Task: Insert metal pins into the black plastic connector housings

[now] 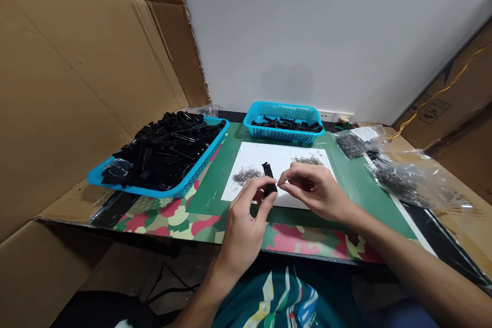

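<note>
My left hand grips a small black plastic part between thumb and fingers, its long end tilted up. Close to its right side, my right hand is pinched; something tiny and thin seems to be at the fingertips, too small to name. Under both hands lies a white sheet. One pile of small metal springs or wire pieces sits on it behind my left hand. A second pile of similar metal pieces is partly hidden behind my right hand.
A large blue basket heaped with black plastic parts stands at the left. Further back is a smaller blue basket with more black parts. Clear bags of metal pieces lie at the right. Cardboard walls the left side.
</note>
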`<state>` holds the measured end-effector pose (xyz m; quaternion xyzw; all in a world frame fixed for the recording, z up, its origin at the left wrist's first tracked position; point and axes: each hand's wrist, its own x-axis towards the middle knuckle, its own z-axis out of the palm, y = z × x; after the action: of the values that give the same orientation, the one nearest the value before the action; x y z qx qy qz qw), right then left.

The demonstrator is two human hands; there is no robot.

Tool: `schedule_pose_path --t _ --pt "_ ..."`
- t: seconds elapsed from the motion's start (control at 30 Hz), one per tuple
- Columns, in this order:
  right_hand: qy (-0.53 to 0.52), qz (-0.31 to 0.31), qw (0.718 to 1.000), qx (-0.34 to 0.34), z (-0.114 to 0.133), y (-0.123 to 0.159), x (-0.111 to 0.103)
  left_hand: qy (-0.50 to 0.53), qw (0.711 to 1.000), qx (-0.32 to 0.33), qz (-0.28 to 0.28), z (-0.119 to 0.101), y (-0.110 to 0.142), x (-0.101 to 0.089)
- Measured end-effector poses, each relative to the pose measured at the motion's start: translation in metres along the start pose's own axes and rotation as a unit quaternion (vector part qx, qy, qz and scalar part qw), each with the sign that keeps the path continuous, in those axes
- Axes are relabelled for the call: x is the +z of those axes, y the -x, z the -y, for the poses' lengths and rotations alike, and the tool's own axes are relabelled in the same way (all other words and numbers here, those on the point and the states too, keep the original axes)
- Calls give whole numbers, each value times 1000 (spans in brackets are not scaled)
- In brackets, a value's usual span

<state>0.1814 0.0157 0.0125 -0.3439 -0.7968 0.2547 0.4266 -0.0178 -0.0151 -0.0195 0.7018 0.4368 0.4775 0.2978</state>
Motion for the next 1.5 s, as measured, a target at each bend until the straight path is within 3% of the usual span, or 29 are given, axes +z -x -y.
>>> schedule_pose_path --t 0.2,0.57,0.77,1.2,1.5 --pt "32 -13 999 -39 -3 2 -1 28 996 -7 -86 8 3 6" --pt "161 4 976 -145 -9 9 0 20 993 45 -112 4 6 5" --pt "159 6 977 -144 -8 8 -1 15 992 43 -119 5 6 6" --pt "45 6 995 -93 1 6 -2 18 993 36 -110 4 6 4" --pt "-46 62 996 -49 -4 3 -11 8 991 94 -92 10 8 1"
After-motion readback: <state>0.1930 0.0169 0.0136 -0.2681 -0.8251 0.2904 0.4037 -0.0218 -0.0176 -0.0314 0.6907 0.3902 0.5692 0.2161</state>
